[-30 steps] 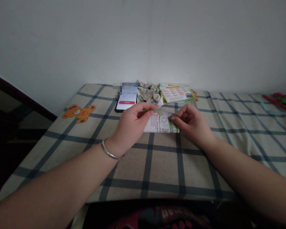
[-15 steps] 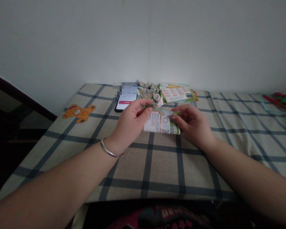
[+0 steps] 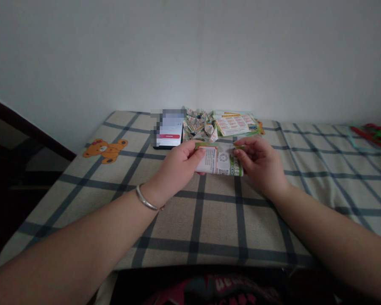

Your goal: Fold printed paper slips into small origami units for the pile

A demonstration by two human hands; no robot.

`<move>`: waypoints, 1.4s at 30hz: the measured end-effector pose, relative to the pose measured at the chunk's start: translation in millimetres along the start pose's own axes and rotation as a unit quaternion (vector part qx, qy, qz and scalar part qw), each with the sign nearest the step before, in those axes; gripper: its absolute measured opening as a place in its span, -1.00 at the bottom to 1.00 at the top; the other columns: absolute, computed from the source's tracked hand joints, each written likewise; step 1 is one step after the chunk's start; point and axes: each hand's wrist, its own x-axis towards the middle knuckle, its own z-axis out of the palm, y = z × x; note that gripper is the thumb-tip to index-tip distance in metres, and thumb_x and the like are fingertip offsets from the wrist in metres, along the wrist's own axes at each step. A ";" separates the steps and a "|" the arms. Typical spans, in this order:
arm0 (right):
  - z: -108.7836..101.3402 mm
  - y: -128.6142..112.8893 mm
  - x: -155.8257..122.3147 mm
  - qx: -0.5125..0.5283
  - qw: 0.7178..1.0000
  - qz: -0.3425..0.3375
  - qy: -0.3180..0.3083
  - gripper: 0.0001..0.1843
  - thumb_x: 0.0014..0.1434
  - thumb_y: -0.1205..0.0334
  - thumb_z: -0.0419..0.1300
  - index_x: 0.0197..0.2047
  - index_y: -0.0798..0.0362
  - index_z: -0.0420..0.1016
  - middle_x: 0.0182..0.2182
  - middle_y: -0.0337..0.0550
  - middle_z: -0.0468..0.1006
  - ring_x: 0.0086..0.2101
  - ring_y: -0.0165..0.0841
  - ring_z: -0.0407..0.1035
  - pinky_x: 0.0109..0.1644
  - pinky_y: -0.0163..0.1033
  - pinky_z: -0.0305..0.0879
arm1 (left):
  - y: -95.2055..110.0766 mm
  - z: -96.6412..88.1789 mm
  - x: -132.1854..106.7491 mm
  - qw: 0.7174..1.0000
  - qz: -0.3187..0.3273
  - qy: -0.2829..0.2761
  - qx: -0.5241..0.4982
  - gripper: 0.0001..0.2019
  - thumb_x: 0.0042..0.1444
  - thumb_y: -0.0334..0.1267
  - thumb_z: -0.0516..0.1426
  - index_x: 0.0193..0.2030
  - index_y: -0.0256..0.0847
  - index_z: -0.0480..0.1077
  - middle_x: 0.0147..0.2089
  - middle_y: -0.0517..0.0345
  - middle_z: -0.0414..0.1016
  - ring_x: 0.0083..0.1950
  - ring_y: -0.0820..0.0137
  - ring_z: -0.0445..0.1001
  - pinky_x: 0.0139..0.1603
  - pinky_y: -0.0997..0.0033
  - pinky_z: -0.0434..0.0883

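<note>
A folded printed leaflet (image 3: pixel 218 161), white with green and orange borders, is held between my two hands above the table. My left hand (image 3: pixel 180 163) pinches its left end, thumb on the front and fingers behind. At the opposite end, my right hand (image 3: pixel 262 163) grips the upper right corner between thumb and index finger. Just beyond the leaflet lies a pile of folded paper pieces (image 3: pixel 198 125). Most fingertips behind the paper are hidden.
A phone (image 3: pixel 169 131) with a lit screen lies left of the paper pile. Flat leaflets (image 3: pixel 236 125) are stacked to its right. Checked cloth (image 3: pixel 219 220) covers the table, which meets a wall (image 3: pixel 190 55). Red and green items (image 3: pixel 376 135) sit far right.
The leaflet has shifted slightly right and tilted. My left hand now wraps further round its left end, with a fingertip showing below; my right hand has moved a little right.
</note>
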 end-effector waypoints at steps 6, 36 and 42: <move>-2.0 -1.4 -2.5 -0.032 0.999 -0.011 -0.012 -0.86 0.25 0.12 0.18 -0.14 -0.06 0.42 -0.54 -0.30 0.38 -0.60 -0.47 0.20 -0.59 -0.32 0.08 | 6.8 -1.0 -3.9 1.000 0.017 0.023 0.007 -0.75 0.25 -0.33 0.03 0.06 -0.13 0.31 -0.30 0.20 0.50 -0.53 0.55 0.39 -0.71 0.70 0.25; 1.3 -7.7 -0.5 0.056 0.998 0.034 -0.024 -0.80 0.14 0.11 0.29 -0.18 0.00 0.48 -0.51 -0.29 0.48 -0.58 -0.50 0.28 -0.57 -0.34 0.20 | -0.3 2.4 -1.3 0.995 0.069 0.071 -0.030 -0.87 0.17 -0.39 0.09 -0.13 -0.19 0.31 -0.40 0.25 0.48 -0.48 0.51 0.44 -0.55 0.59 0.34; 2.1 -5.5 0.5 0.076 0.995 0.056 -0.018 -0.76 0.13 0.14 0.30 -0.15 0.00 0.44 -0.48 -0.29 0.53 -0.52 -0.48 0.38 -0.52 -0.36 0.26 | -3.5 -0.1 -0.8 0.994 0.082 0.073 0.008 -0.89 0.16 -0.39 0.11 -0.16 -0.20 0.32 -0.43 0.26 0.45 -0.48 0.53 0.42 -0.52 0.59 0.32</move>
